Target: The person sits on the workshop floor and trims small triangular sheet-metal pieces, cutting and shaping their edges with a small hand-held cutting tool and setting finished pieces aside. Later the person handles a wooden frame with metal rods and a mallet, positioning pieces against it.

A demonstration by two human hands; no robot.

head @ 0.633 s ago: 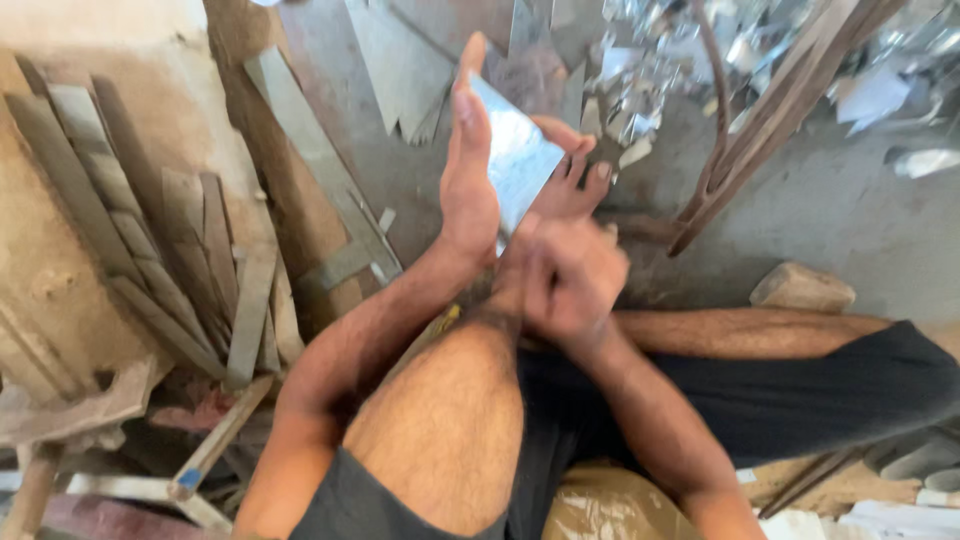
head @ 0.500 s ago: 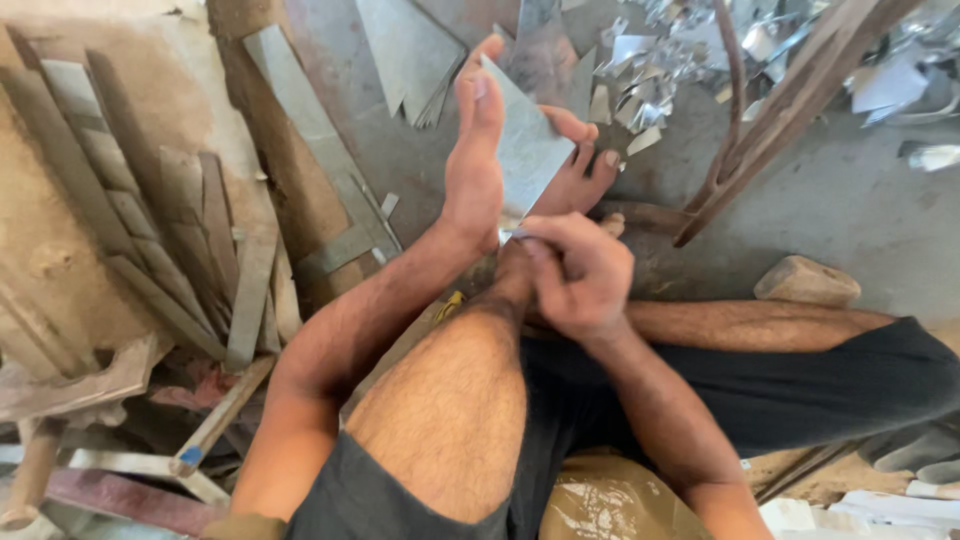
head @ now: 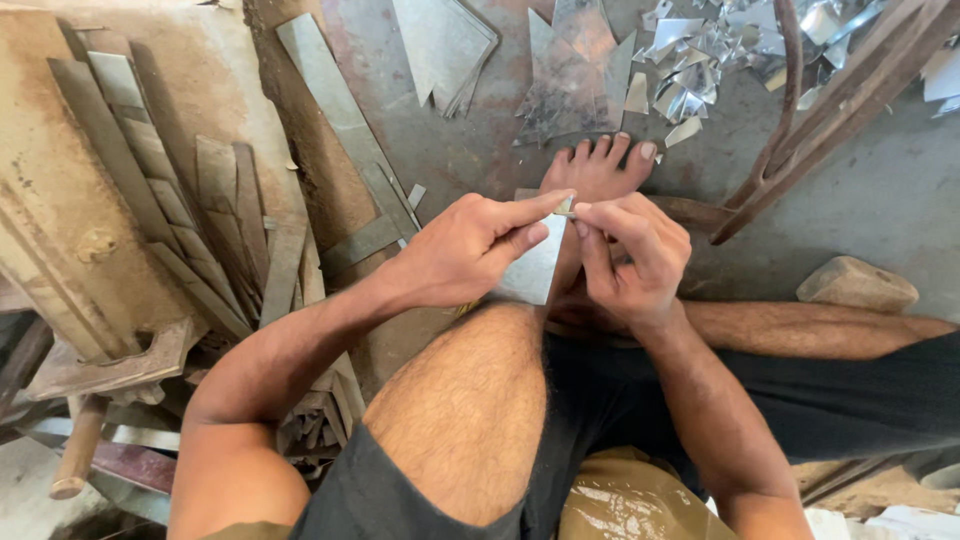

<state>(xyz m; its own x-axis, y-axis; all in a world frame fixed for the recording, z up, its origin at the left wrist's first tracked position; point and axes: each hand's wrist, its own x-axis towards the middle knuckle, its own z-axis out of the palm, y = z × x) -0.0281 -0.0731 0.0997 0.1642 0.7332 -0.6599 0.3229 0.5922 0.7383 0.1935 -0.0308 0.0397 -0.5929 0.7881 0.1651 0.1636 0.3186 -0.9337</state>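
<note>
From the head view, looking down over a bare raised knee [head: 470, 400], both hands meet just above a thin grey metal sheet piece [head: 530, 270]. The left hand [head: 470, 250] comes in from the left, its forefinger and thumb stretched forward and pressed together on the sheet's upper edge; that grip is closed tight on the metal. The right hand [head: 630, 255] sits opposite, fingers curled, its fingertips pinching the same top edge right beside the left fingertips, so this grip too is closed on the sheet. The sheet hangs down from the two pinches, roughly triangular, its lower part lying against the inner side of the knee and over the foot's instep.

The person's bare foot [head: 598, 165] rests on the concrete floor [head: 880, 200] just beyond the hands, toes pointing away. The other leg [head: 800, 330] lies folded across to the right, in dark shorts [head: 850, 400].

On the left lies a row of long flat metal strips [head: 150, 190], some overlapping, on a dusty board. A single longer strip [head: 345, 130] runs diagonally toward the hands. Beyond the foot, larger cut sheets [head: 445, 45] are stacked, and a heap of shiny offcuts [head: 700, 60] is scattered at the top right. Curved rusty rods [head: 800, 130] cross the right side, and a stone [head: 857, 285] sits near the folded leg
</note>
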